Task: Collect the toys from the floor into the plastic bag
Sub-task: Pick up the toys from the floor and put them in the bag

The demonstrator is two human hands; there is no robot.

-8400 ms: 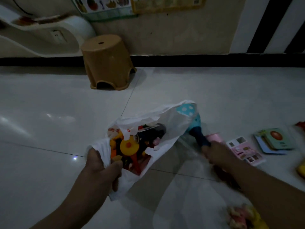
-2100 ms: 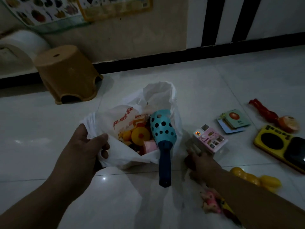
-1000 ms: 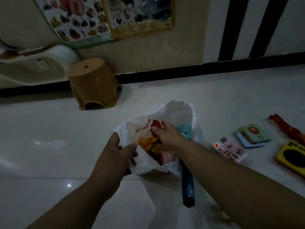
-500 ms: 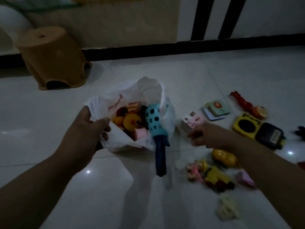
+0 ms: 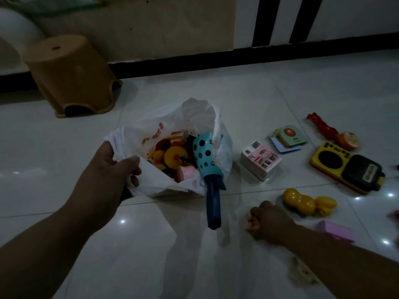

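This looks like a room in a home where a child plays. The floor is shiny white tile, and toys lie all over it: a yellow toy radio, little picture cards and a yellow duck. A small brown plastic stool stands by the wall.

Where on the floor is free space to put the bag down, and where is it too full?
Bare tiles lie left of the plastic bag, between the brown stool and the left hand. Also behind the bag, toward the wall. Right of it, toys crowd around the right hand.
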